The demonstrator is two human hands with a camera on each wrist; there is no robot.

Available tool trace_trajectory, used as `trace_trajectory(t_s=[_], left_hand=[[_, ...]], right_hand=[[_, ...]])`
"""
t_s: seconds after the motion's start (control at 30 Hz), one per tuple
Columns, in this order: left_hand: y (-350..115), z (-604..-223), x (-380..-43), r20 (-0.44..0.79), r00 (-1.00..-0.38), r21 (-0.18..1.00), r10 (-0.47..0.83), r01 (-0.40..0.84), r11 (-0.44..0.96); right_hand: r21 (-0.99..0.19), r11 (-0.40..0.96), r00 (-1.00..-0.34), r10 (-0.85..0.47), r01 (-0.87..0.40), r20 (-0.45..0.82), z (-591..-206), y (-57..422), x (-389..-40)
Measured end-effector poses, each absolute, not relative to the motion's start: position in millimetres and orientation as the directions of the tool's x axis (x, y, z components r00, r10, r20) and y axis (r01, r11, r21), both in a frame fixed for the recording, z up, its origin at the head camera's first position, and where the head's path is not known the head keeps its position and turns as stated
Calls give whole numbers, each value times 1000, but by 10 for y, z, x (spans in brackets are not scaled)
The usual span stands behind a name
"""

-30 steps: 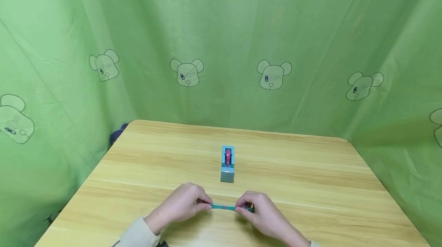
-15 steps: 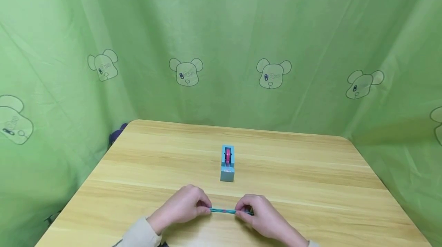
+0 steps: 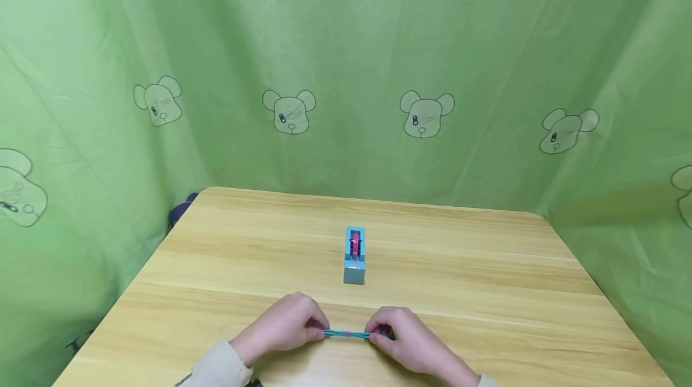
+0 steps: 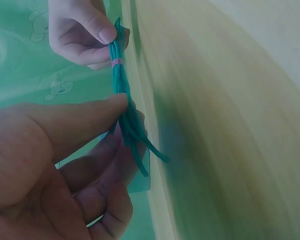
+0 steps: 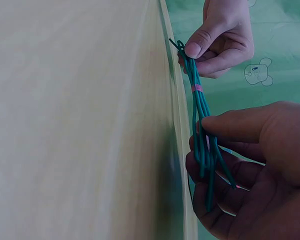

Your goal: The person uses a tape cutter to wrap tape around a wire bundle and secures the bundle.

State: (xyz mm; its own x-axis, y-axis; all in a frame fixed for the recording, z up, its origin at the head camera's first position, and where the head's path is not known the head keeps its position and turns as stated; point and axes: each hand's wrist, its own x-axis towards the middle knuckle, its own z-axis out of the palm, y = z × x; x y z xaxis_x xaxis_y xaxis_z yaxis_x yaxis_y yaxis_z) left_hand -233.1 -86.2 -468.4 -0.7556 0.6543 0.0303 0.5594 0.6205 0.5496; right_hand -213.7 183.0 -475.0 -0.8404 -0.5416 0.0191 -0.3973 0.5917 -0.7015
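Observation:
A bundle of thin green cord, folded into several strands, is stretched between both hands just above the table's near part. Pink tape wraps its middle. One end is pinched between the thumb and fingers of my left hand; in the left wrist view loose strand ends stick out past those fingers. My right hand pinches the other end, where strands hang beyond the fingertips in the right wrist view. Behind the hands stands a blue tape dispenser with a pink tape roll.
The wooden table has a rounded far edge. Green curtains with bear-head prints surround it at the back and sides. A dark purple thing shows past the table's left edge, partly hidden.
Both hands have come slightly lower in the head view, still pinching the cord bundle. The whole scene has shifted a little left. The tape dispenser stands in the same place on the table.

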Motion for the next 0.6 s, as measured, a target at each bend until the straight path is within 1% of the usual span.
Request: trace_trajectory(t_s=[0.47, 0.6], left_hand=[[-848, -4699, -2336, 13, -759, 562, 651, 544, 623], [-845, -4708, -2336, 13, -760, 567, 650, 541, 621]], right_hand=[[-700, 607, -836, -547, -377, -24, -4770, 1849, -2155], [-701, 597, -829, -559, -391, -13, -4778, 1845, -2153]])
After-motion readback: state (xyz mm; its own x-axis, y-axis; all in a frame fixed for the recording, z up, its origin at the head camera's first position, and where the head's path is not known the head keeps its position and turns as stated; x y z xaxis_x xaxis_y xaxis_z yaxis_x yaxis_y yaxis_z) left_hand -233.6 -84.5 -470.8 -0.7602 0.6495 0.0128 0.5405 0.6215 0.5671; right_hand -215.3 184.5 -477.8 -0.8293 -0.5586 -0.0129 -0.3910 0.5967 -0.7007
